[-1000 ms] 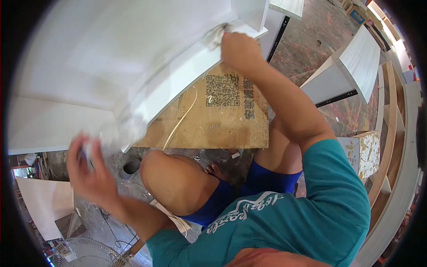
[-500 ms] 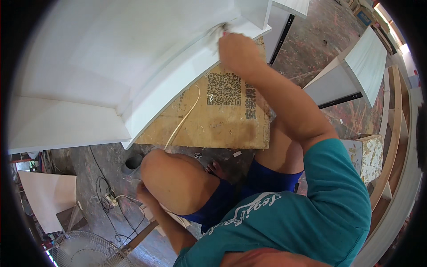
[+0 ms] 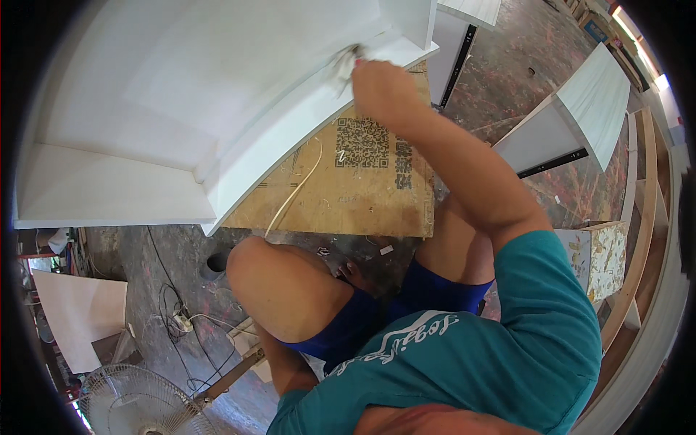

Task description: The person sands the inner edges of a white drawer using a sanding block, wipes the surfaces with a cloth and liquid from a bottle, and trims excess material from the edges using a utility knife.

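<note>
My right hand [image 3: 384, 90] is closed around a crumpled whitish rag [image 3: 344, 69] with dark marks; a small red spot shows by the fingers. It presses the rag to the inner side of the long front edge [image 3: 290, 109] of a white cabinet [image 3: 145, 94], near its far right corner. Motion blurs the rag a little. My left forearm [image 3: 290, 370] goes down behind my bent left leg, which hides the hand.
Under the cabinet edge lies a brown printed board [image 3: 319, 210] with a pale strip on it. White drawers [image 3: 558, 130] with black runners stand to the right. Cables [image 3: 170, 312], a dark cup [image 3: 214, 265] and a fan [image 3: 134, 399] are at the left.
My right hand has shifted slightly left and nearer along the edge with the rag. My left hand, partly visible beside my knee before, has dropped out of sight behind the leg.
</note>
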Tool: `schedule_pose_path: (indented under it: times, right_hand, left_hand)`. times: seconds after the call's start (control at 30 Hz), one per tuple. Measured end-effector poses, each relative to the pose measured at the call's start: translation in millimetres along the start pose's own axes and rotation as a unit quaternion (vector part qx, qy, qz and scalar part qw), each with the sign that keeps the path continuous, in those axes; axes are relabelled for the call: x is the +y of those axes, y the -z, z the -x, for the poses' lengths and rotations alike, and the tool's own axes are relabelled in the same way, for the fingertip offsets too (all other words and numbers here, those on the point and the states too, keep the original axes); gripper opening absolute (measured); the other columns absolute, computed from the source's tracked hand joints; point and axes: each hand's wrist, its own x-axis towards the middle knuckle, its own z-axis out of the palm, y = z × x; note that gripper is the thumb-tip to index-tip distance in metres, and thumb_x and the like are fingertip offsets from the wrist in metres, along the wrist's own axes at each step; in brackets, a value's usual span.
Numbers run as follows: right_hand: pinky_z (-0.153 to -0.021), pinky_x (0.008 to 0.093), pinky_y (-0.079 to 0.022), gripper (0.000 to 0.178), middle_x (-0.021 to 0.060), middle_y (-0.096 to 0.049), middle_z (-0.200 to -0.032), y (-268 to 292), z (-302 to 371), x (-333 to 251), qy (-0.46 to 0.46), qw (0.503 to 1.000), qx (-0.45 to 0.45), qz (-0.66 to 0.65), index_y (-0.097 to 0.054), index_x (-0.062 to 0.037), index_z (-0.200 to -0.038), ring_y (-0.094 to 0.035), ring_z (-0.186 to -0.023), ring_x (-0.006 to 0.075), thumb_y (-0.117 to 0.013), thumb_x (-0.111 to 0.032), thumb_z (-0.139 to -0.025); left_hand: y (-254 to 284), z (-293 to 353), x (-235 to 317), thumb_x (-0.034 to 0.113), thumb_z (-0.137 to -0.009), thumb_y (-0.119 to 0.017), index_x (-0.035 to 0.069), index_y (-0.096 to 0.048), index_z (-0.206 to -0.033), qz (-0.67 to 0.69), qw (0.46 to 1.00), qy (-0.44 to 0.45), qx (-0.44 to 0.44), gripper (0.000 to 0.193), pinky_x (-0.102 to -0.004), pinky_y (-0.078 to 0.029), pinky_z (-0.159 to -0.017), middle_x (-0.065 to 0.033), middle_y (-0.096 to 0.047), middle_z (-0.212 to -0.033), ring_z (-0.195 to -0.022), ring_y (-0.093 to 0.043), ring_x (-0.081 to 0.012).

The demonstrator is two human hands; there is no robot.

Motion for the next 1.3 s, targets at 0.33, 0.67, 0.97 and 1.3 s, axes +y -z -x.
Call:
schedule_pose_path:
  times: [0.33,0.67,0.97,1.3]
  right_hand:
    - [-0.08,0.0449,-0.061,0.021,0.0208,-0.076,-0.098,1.0,-10.4,49.1,-0.1,0.995,-0.008,-0.024,-0.075,-0.0009,-0.09,-0.075,-0.091,0.0372,-0.056,-0.01,-0.09]
    - [-0.075,0.0481,-0.061,0.023,0.0242,-0.074,-0.091,7.1,-3.5,18.1,-0.009,0.998,-0.021,-0.066,-0.071,0.0019,-0.099,-0.075,-0.086,0.0387,-0.055,-0.013,-0.092]
    - [-0.069,0.0461,-0.061,0.022,0.0193,-0.075,-0.085,-12.6,-18.4,5.1,0.045,0.998,-0.02,-0.046,-0.072,0.0021,-0.096,-0.075,-0.08,0.037,-0.055,-0.011,-0.091]
    - [-0.078,0.0462,-0.061,0.02,0.0198,-0.076,-0.101,-12.6,-39.0,17.1,-0.035,0.999,-0.029,-0.03,-0.077,-0.0012,-0.093,-0.075,-0.092,0.037,-0.061,-0.01,-0.085]
  left_hand:
    - [176.7,-65.0,245.3,0.017,-0.102,-0.063,0.004,-0.021,-0.16,0.402,0.886,-0.233,0.007,0.072,-0.0493,-0.057,-0.097,-0.0196,-0.04,-0.155,-0.136,-0.047,-0.0307]
    - [166.0,36.2,252.4,0.005,-0.096,-0.071,-0.008,-0.047,-0.138,0.249,0.935,-0.201,0.15,0.051,-0.0335,-0.066,-0.071,-0.0225,-0.061,-0.129,-0.104,-0.069,-0.0272]
    - [157.7,89.7,262.1,0.017,-0.085,-0.087,-0.008,-0.051,-0.137,0.208,0.936,-0.216,0.182,0.067,-0.0389,-0.062,-0.085,-0.0257,-0.066,-0.124,-0.107,-0.07,-0.0271]
    - [152.3,62.0,258.3,0.03,-0.079,-0.091,-0.007,-0.064,-0.122,0.035,0.951,-0.295,0.085,0.063,-0.0482,-0.048,-0.101,-0.0246,-0.068,-0.121,-0.112,-0.065,-0.0408]
